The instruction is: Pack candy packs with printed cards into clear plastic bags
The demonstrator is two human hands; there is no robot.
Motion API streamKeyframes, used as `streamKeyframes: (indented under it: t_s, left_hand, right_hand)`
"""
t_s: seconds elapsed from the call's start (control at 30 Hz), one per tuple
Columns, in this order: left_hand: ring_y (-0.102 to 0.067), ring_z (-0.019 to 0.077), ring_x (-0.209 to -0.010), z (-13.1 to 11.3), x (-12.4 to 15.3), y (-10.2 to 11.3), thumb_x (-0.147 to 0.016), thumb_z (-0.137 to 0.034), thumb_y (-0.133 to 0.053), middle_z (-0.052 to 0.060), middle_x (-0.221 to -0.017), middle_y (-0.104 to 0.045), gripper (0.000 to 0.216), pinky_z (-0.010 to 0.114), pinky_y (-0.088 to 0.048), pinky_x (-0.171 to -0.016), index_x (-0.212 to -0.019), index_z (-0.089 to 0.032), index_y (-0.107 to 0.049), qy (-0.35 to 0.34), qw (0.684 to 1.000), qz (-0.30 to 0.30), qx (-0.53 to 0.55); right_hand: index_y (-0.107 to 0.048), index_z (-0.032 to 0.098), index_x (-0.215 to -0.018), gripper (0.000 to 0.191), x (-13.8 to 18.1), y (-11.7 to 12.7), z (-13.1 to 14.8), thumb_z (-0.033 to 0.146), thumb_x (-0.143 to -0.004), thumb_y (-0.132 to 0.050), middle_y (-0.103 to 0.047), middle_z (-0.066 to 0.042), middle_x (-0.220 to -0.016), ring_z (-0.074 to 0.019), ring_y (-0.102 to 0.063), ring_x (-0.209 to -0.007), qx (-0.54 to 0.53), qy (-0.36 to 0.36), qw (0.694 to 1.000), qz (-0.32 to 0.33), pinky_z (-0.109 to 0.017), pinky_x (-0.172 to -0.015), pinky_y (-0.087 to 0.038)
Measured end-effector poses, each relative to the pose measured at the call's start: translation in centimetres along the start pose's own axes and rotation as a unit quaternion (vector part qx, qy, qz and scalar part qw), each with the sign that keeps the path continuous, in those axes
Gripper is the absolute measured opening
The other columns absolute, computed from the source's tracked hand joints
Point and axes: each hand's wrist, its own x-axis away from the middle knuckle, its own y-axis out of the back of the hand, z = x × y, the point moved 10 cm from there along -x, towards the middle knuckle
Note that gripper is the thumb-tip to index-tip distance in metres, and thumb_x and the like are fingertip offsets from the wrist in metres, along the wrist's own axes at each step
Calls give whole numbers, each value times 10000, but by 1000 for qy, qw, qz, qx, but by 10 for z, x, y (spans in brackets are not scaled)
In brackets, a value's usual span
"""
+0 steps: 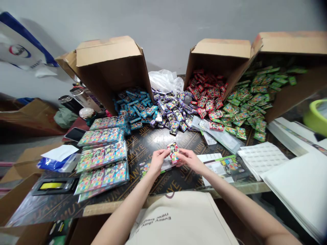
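Between my two hands, over the near middle of the table, is a small red printed candy box (173, 152). The fingers of my left hand (157, 161) close on its left edge. My right hand (191, 160) has its fingertips closed on the box's right side. Beneath my hands lies a clear plastic sleeve with a printed card (145, 168), partly hidden by my left hand. To the right of my right hand lies another sleeve with a green and black printed card (229, 164).
Tipped cartons (109, 51) spill blue boxes (138, 106), red boxes (208, 92) and green boxes (255, 92). Purple boxes (173, 109) heap between them. Filled packs (102, 156) are stacked at left, near a tape dispenser (55, 185). Label sheets (260, 156) lie at right.
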Motion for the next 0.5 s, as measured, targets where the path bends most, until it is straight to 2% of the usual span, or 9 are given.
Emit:
streamKeyframes:
  t_s: [0.03, 0.1, 0.17, 0.23, 0.33, 0.37, 0.43, 0.5]
  left_hand:
    - [-564, 145, -588, -1, 0, -2, -727, -529, -525, 73, -676, -644, 470, 270, -433, -600, -765, -76, -645, 0, 1000, -1, -3]
    - [-559, 138, -567, -2, 0, -4, -722, -527, -532, 66, -652, -639, 465, 262, -429, -584, -755, -77, -641, 2, 1000, 4, -8]
    - [-556, 142, -561, -3, 1, -5, -717, -531, -535, 66, -639, -634, 467, 265, -426, -579, -739, -78, -646, 1, 999, 19, -27]
    - [-566, 165, -609, -4, 4, -3, -720, -543, -519, 75, -669, -636, 478, 284, -429, -608, -744, -87, -660, -6, 998, 35, -56]
    - [-542, 247, -903, -9, 10, 8, -607, -531, -637, 93, -946, -626, 506, 353, -397, -803, -939, -150, -658, -45, 990, 36, -129]
    - [-489, 279, -1008, -12, 13, 10, -518, -511, -704, 94, -1058, -586, 633, 384, -352, -876, -1052, -183, -614, -74, 978, 37, -191]
    - [-406, 314, -1098, -13, 20, 10, -386, -436, -778, 95, -1164, -513, 939, 435, -271, -948, -1243, -226, -457, -137, 926, 48, -350]
    - [-415, 306, -1068, -8, 26, 8, -413, -385, -767, 98, -1137, -505, 1051, 450, -269, -942, -1339, -218, -299, -178, 860, 61, -475]
  right_hand:
    - [-428, 211, -1226, 526, 5, 9, 10, 419, -759, -552, -609, -80, -1038, -228, -602, -903, 57, 35, 997, -44, -403, -786, -477]
    - [-341, 222, -1298, 763, 14, 20, 35, 410, -640, -679, -503, -99, -1222, -261, -490, -1099, 183, 121, 970, -104, -426, -919, -389]
    - [-283, 230, -1334, 899, 17, 14, 52, 365, -567, -731, -390, -93, -1332, -274, -369, -1211, 283, 190, 937, -82, -427, -996, -297]
    - [-325, 230, -1312, 822, 16, 7, 57, 323, -587, -702, -420, -84, -1305, -265, -375, -1203, 343, 227, 911, -42, -410, -1003, -276]
    - [-403, 219, -1249, 707, 11, 19, 50, 289, -597, -669, -505, -87, -1199, -264, -441, -1124, 399, 231, 885, -72, -408, -961, -295]
    - [-414, 213, -1237, 703, 8, 25, 45, 295, -589, -673, -516, -92, -1180, -273, -449, -1108, 415, 222, 878, -88, -421, -951, -290]
    - [-423, 206, -1227, 714, 3, 35, 31, 314, -572, -687, -534, -100, -1149, -286, -468, -1076, 444, 200, 868, -97, -450, -946, -264]
    - [-419, 208, -1227, 730, 1, 38, 17, 326, -561, -694, -542, -100, -1142, -288, -481, -1061, 456, 185, 867, -73, -471, -958, -225]
